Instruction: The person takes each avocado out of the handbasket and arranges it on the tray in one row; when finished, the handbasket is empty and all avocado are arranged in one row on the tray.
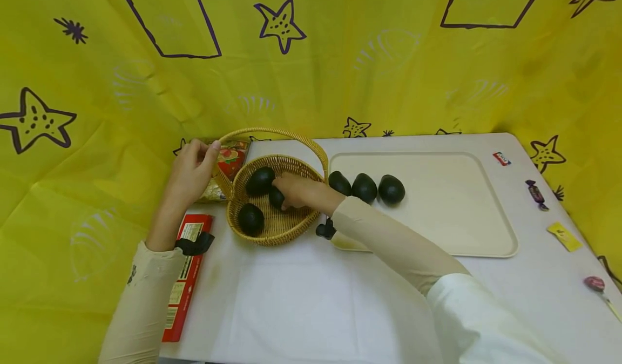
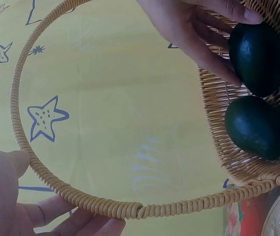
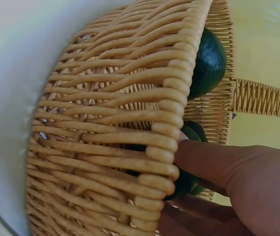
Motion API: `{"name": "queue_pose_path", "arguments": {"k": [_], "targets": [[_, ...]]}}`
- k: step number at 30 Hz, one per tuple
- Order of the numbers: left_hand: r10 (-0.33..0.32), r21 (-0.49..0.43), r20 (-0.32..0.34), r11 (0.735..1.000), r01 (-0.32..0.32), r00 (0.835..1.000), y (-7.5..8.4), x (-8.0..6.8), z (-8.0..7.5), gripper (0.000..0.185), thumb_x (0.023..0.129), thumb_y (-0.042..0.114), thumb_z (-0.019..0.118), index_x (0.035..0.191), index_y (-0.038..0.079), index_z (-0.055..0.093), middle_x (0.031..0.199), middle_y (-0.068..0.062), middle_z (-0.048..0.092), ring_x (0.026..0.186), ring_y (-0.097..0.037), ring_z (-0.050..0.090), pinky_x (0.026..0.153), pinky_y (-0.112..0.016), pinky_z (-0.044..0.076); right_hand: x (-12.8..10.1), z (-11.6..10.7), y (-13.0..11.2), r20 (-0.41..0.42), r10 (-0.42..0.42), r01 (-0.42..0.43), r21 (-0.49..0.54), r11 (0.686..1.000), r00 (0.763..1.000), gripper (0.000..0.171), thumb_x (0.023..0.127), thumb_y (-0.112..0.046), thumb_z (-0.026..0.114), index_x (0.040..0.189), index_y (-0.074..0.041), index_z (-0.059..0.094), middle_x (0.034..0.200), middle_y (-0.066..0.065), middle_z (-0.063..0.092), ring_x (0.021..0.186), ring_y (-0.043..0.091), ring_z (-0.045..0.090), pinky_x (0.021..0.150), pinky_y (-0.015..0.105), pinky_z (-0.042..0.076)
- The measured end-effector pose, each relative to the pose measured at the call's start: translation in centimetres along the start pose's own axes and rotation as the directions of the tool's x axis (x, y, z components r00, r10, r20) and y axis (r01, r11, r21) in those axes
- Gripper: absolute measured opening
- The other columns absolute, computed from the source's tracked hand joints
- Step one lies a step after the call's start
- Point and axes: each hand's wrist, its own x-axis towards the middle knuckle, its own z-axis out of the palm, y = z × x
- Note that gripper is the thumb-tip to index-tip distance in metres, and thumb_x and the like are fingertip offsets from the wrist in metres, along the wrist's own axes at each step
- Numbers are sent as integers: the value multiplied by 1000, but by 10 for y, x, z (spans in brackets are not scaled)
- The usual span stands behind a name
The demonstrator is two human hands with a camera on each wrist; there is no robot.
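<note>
A heart-shaped wicker basket (image 1: pixel 272 240) stands on the table with three dark green avocados inside. My left hand (image 1: pixel 190 174) holds its tall arched handle (image 2: pixel 80 200), thumb on one side and fingers on the other. Reaching over the rim, my right hand (image 1: pixel 295 191) grips an avocado (image 2: pixel 258 59) with thumb and fingers. Close by in the basket lie a second avocado (image 1: pixel 260 181) and a third avocado (image 1: pixel 251 220). From the right wrist view, the wicker wall (image 3: pixel 105 128) covers part of the held fruit.
A cream tray (image 1: pixel 452 207) on the right bears three more avocados (image 1: pixel 391 190) near its left end. Left of the basket lie a snack bag (image 1: pixel 230 159) and a red box (image 1: pixel 182 294). Several wrapped sweets (image 1: pixel 536 194) and a lollipop (image 1: pixel 594 283) line the right edge.
</note>
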Motion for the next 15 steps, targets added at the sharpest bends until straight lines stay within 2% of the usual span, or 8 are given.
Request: {"name": "queue_pose_path", "arguments": {"k": [7, 10, 15], "targets": [[-16, 4, -3, 1000, 16, 1000, 0, 0, -1, 55, 112, 50, 41, 108, -4, 54, 112, -22, 53, 99, -36, 50, 84, -44, 39, 7, 2, 8, -17, -22, 24, 87, 996, 1000, 68, 95, -16, 82, 153, -1, 50, 146, 19, 61, 137, 30, 57, 116, 38, 44], [-18, -2, -3, 1000, 18, 1000, 1, 0, -1, 57, 112, 51, 41, 110, -4, 54, 112, -22, 53, 100, -36, 50, 84, -44, 38, 6, 1, 10, -21, -15, 18, 136, 991, 1000, 68, 96, -16, 80, 155, -2, 49, 148, 18, 61, 137, 29, 57, 115, 38, 45], [-23, -3, 2, 1000, 23, 1000, 1, -1, -1, 56, 112, 51, 41, 112, -4, 54, 114, -21, 53, 102, -35, 49, 85, -44, 38, -4, -3, 9, -46, 4, 4, 190, 982, 999, 53, 98, -17, 78, 145, -2, 61, 141, 18, 66, 131, 30, 61, 112, 40, 47]]}}
